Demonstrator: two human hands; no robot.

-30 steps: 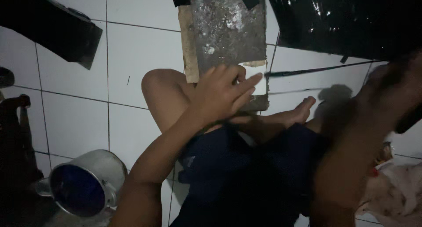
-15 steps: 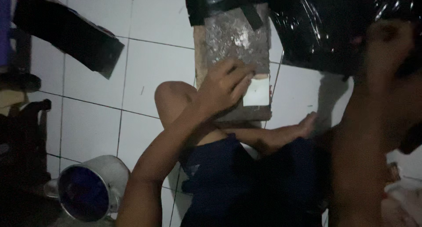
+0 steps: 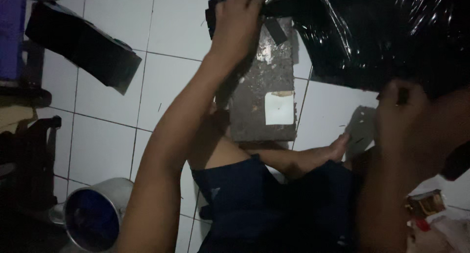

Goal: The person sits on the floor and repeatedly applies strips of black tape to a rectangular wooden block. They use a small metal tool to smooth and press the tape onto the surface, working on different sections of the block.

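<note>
I sit cross-legged on a white tiled floor, in dark blue shorts (image 3: pixel 245 194). A grey, rough slab (image 3: pixel 264 81) lies in front of my knee, with a small white square piece (image 3: pixel 279 108) on its near end. My left hand (image 3: pixel 240 23) reaches to the slab's far end, fingers curled over the edge of a black strip (image 3: pixel 215 15) beside a glossy black plastic sheet (image 3: pixel 382 32). My right hand (image 3: pixel 406 116) is raised at the right, in shadow under the plastic, fingers curled. What it holds is too dark to tell. My bare foot (image 3: pixel 318 157) rests below the slab.
A metal pot with a blue inside (image 3: pixel 93 218) lies on its side at the lower left. A black box-like object (image 3: pixel 83 47) lies at the upper left, with dark furniture (image 3: pixel 24 150) along the left edge. Small packets (image 3: pixel 423 204) lie at the lower right.
My left hand has left the white piece on the slab and reached up to the slab's far end at the black plastic. My right hand has risen into view.
</note>
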